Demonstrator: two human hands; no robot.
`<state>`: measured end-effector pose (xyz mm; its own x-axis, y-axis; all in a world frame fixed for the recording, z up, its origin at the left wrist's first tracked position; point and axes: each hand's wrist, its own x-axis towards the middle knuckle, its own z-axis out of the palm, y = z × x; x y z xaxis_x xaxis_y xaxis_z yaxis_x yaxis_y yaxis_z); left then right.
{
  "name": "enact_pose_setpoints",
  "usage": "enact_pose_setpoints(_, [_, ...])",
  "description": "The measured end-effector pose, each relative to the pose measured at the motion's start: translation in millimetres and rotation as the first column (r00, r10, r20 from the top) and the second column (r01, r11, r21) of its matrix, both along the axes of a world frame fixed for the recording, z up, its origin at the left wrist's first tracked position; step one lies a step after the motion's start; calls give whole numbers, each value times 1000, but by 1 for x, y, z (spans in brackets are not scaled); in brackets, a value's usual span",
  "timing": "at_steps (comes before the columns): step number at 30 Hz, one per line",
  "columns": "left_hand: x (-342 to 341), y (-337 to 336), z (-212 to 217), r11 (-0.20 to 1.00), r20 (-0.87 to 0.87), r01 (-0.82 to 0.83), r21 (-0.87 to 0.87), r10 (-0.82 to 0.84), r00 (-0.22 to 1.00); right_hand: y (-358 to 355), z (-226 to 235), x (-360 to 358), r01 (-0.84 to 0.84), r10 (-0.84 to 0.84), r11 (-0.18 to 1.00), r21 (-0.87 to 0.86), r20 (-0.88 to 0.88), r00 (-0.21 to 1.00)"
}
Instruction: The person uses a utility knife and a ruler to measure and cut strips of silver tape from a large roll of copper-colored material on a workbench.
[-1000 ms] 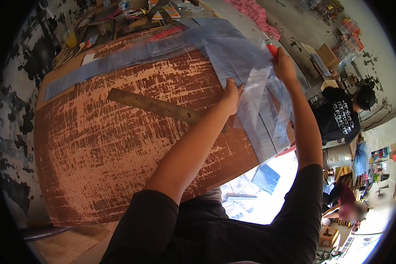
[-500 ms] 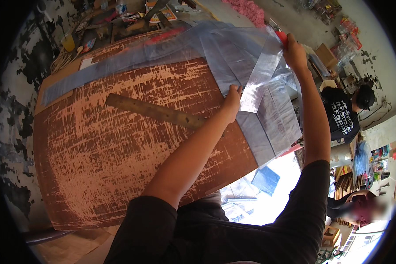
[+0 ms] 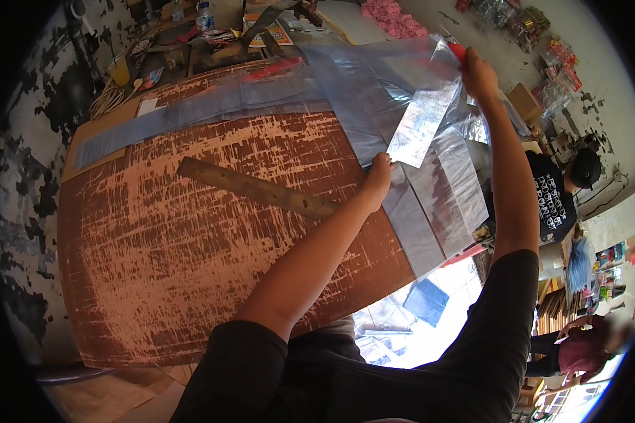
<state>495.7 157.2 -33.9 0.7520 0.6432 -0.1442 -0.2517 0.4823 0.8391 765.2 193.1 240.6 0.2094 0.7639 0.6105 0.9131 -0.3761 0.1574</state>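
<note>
At the right part of a scratched brown board [image 3: 190, 282], my left hand [image 3: 379, 185] has its fingers closed on the near end of a shiny clear plastic strip [image 3: 425, 125]. My right hand [image 3: 479, 76], farther off and to the right, is closed at the strip's far end, beside a bit of red [image 3: 458, 53]. The strip slants between both hands above overlapping clear plastic sheets [image 3: 353, 88]. More plastic sheets [image 3: 444, 201] hang past the board's right edge. A worn brown flat bar [image 3: 254, 187] lies left of my left forearm.
A long plastic strip [image 3: 169, 127] runs along the board's far left side. Behind stand a cup of yellow drink [image 3: 120, 72], a bottle [image 3: 204, 17] and assorted clutter. A pink heap [image 3: 395, 17] is at the back. Two people [image 3: 550, 194] are at the right.
The plastic strip lies at a slightly different tilt and catches more light. My right hand has shifted a little farther away. The person in maroon at the lower right has changed posture.
</note>
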Motion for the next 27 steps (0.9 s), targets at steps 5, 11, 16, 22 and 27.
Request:
enact_pose_setpoints(5, [15,-34,16,981,-143,-100,169,125,982,-22,-14,8,69,-74,991,-112,-40,996])
enact_pose_setpoints(11, [24,-36,1,886,-33,-292,359,325,945,-41,-80,-34,-84,35,972,-220,-215,976])
enact_pose_setpoints(16, [0,29,-5,897,102,-421,-136,436,894,-58,-113,-67,-138,104,987,-87,-321,941])
enact_pose_setpoints(22, [-42,39,28,933,386,100,-345,43,922,-83,-119,-60,-151,96,984,-92,-441,892])
enact_pose_setpoints(27, [-32,59,32,953,107,246,-179,-229,967,-82,-128,-67,-231,90,962,-145,-633,769])
